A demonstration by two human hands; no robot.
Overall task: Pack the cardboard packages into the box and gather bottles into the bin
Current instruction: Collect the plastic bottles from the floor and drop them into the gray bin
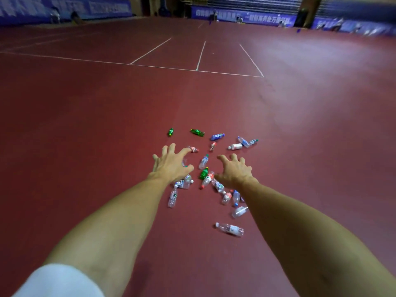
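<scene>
The left hand (171, 166) and right hand (234, 171) are hovering, fingers spread wide, holding nothing — clear plastic bottles (203, 162) are lying scattered beneath, green plastic bottles (197, 132) at twelve o'clock

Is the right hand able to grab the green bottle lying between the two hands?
Probably yes. The right hand is open, fingers spread, beside the green bottle, and nothing covers it, though it may need lowering.

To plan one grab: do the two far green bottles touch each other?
Apart. The head view shows bare floor between the left green bottle and the right green bottle.
</scene>
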